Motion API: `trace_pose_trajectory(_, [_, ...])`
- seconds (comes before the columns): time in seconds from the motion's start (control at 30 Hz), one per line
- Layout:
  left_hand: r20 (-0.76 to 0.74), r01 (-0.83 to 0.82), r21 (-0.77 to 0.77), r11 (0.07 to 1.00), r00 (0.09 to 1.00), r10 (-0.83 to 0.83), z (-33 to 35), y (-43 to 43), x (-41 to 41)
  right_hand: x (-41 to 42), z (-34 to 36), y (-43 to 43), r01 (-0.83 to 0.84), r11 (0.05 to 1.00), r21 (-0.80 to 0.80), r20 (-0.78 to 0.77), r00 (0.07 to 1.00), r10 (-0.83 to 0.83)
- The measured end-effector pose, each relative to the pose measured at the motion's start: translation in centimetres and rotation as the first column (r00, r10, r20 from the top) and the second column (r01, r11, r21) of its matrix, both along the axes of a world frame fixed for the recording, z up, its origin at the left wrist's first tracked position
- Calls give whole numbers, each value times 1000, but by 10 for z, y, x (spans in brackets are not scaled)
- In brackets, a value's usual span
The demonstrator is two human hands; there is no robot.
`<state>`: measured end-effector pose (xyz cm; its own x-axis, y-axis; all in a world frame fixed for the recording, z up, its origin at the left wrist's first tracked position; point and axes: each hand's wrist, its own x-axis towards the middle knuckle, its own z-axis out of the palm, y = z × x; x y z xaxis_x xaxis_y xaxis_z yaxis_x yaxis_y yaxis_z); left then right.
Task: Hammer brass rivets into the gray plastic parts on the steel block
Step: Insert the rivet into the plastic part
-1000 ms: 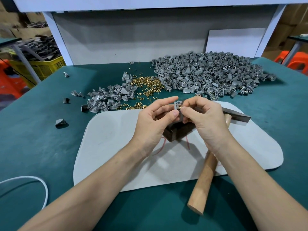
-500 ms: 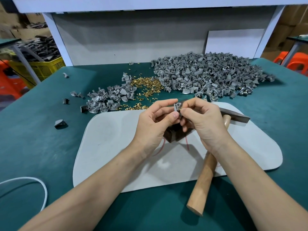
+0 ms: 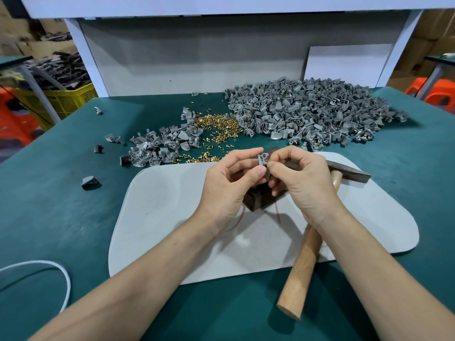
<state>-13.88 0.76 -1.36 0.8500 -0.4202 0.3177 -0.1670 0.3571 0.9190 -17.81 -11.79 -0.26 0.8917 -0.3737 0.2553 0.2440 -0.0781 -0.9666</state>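
White cable loop (image 3: 68,283), yellow crate (image 3: 71,99)

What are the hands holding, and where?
Left hand pinches a gray plastic part by its edges; right hand pinches a brass rivet at that part.

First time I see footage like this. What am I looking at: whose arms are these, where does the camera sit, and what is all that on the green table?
There is no machine here: a person works with bare hands, and the single camera sits on their head, looking forward and down, so the arms reach in from the bottom. The left hand pinches a small gray plastic part; the right hand pinches a brass rivet against it. Beneath the hands a dark steel block stands on a pale mat, and a wooden-handled hammer lies across the mat's edge, unheld. Further back on the green table are a large heap of gray parts, a smaller heap and loose brass rivets between them. A white cable loops at the left edge.
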Motion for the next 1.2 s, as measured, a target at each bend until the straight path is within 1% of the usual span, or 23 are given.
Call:
trace_pose_trajectory(0.27, [7, 0, 9, 1000, 1000, 0, -1, -1, 0, -1, 2, 0, 15, 998, -54, -1, 1000, -15])
trace_pose_trajectory(0.43, [43, -8, 40, 999, 999, 7, -1, 0, 0, -2, 3, -1, 10, 996, -84, 1, 1000, -10])
trace_pose_trajectory(0.63, [79, -46, 58, 997, 996, 41, 0, 1, -1, -2, 1, -2, 7, 996, -94, 7, 1000, -6])
trace_pose_trajectory(1.2, [92, -70, 61, 996, 994, 64, -4, 0, 0, -2, -1, -4, -31, 997, -77, 24, 999, 33])
